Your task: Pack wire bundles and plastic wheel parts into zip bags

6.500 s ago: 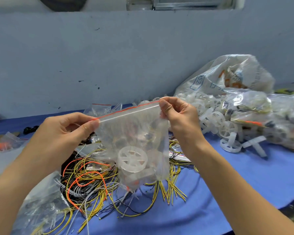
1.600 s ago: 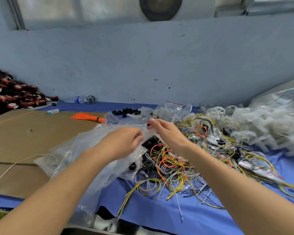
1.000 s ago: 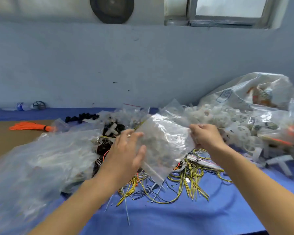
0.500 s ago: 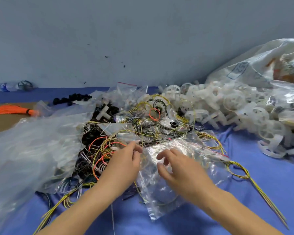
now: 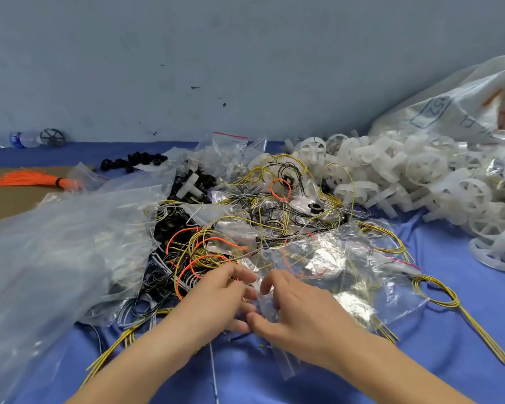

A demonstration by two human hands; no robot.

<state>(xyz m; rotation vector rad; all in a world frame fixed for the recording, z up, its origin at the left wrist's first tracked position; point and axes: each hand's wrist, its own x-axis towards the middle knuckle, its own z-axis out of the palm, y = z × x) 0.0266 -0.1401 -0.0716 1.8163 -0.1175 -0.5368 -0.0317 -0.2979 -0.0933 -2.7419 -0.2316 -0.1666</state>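
Left hand (image 5: 216, 298) and right hand (image 5: 296, 312) at lower centre, fingers curled, pinching the near edge of a clear zip bag (image 5: 341, 275) lying on the blue bench (image 5: 464, 339), wire bundles (image 5: 216, 243) behind

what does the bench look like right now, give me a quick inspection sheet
surface: blue cloth over the bench, brown board at far left
job's things: clear zip bag lying flat on the cloth; tangled wire pile; heap of white plastic wheels
clutter: large clear plastic sheet at left, orange tassel, small black parts, printed sack, water bottle
grippers: left hand and right hand both pinch the zip bag's near edge
cables: yellow wire loop trails off to the right
surroundings: grey-blue wall behind
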